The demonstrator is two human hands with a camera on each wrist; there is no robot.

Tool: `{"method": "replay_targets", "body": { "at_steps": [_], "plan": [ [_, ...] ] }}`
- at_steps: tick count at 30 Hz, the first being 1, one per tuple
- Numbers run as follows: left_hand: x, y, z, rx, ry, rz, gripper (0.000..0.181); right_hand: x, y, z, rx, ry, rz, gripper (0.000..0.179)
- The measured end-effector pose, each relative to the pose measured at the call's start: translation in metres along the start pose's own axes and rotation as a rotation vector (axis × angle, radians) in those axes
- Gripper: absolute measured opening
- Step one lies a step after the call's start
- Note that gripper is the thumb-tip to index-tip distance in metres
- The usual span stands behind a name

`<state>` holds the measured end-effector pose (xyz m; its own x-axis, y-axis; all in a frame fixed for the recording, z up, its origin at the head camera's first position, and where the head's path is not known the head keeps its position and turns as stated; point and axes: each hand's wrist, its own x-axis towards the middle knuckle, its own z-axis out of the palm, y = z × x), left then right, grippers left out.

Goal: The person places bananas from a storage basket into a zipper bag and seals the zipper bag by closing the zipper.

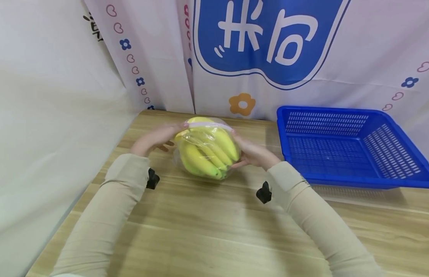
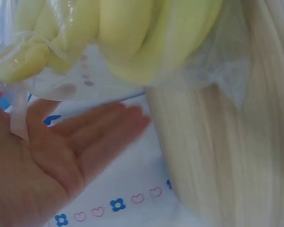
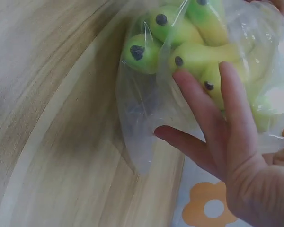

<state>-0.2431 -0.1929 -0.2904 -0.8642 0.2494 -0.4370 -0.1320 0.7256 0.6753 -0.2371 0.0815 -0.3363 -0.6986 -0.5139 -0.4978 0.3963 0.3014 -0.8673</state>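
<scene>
A clear plastic bag (image 1: 178, 158) holds a bunch of yellow bananas (image 1: 209, 152) with greenish tips. A pale pink strip (image 1: 207, 124) runs along the bag's top edge. My left hand (image 1: 155, 139) pinches one end of this strip, while its other fingers stretch out below the bag in the left wrist view. At the opposite end of the strip, my right hand (image 1: 254, 152) holds the bag. Its spread fingers (image 3: 239, 113) lie against or close beside the plastic in the right wrist view; the thumb's grip is partly hidden there.
A blue plastic basket (image 1: 282, 144) with mesh sides stands at the right on the wooden table (image 1: 200, 231). Behind the table hangs a printed white cloth (image 1: 214, 90) with a blue sign and flowers. White fabric (image 1: 55, 134) borders the left side.
</scene>
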Motion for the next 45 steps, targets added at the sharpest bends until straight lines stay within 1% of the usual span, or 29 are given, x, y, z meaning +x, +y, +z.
{"method": "replay_targets", "body": {
  "at_steps": [3, 4, 8, 11, 13, 15, 19, 22, 26, 28, 32, 35, 37, 40, 43, 45],
  "plan": [
    [0.000, -0.003, 0.002, -0.122, -0.038, 0.014, 0.072, 0.001, 0.001, 0.001, 0.004, 0.012, -0.002, 0.075],
    [0.000, -0.004, 0.003, -0.146, -0.046, 0.026, 0.071, 0.001, 0.001, 0.001, 0.006, 0.014, -0.004, 0.074],
    [0.000, -0.007, 0.003, -0.209, -0.065, 0.074, 0.069, 0.003, 0.002, 0.002, -0.015, 0.018, -0.025, 0.074],
    [0.001, -0.008, 0.002, -0.228, -0.063, 0.105, 0.067, 0.006, 0.002, 0.002, -0.036, 0.046, -0.044, 0.071],
    [0.000, -0.007, 0.001, -0.224, -0.043, 0.122, 0.065, 0.008, 0.002, 0.002, -0.029, 0.077, -0.060, 0.068],
    [0.000, -0.007, -0.001, -0.202, -0.008, 0.127, 0.065, 0.011, 0.001, 0.001, -0.022, 0.114, -0.087, 0.065],
    [-0.002, -0.009, -0.006, -0.171, 0.047, 0.131, 0.069, 0.015, -0.001, 0.002, -0.023, 0.161, -0.153, 0.061],
    [-0.001, -0.012, -0.008, -0.181, 0.081, 0.142, 0.072, 0.020, -0.002, 0.006, -0.025, 0.203, -0.183, 0.062],
    [0.004, -0.021, -0.008, -0.206, 0.146, 0.157, 0.075, 0.031, -0.002, 0.013, -0.018, 0.276, -0.208, 0.064],
    [0.006, -0.027, -0.007, -0.199, 0.179, 0.167, 0.076, 0.037, 0.000, 0.016, -0.019, 0.301, -0.226, 0.064],
    [0.011, -0.038, -0.005, -0.142, 0.229, 0.205, 0.074, 0.046, 0.003, 0.021, -0.056, 0.332, -0.286, 0.066],
    [0.014, -0.043, -0.001, -0.091, 0.260, 0.220, 0.072, 0.050, 0.006, 0.023, -0.080, 0.332, -0.319, 0.068],
    [0.015, -0.045, 0.002, -0.067, 0.278, 0.207, 0.072, 0.052, 0.008, 0.023, -0.093, 0.319, -0.325, 0.070],
    [0.015, -0.046, 0.005, -0.054, 0.285, 0.172, 0.069, 0.053, 0.011, 0.022, -0.129, 0.308, -0.321, 0.070],
    [0.014, -0.045, 0.007, -0.035, 0.283, 0.125, 0.058, 0.053, 0.013, 0.021, -0.173, 0.308, -0.324, 0.072],
    [0.013, -0.044, 0.008, -0.047, 0.275, 0.082, 0.050, 0.053, 0.013, 0.021, -0.197, 0.310, -0.322, 0.072]
  ]
}}
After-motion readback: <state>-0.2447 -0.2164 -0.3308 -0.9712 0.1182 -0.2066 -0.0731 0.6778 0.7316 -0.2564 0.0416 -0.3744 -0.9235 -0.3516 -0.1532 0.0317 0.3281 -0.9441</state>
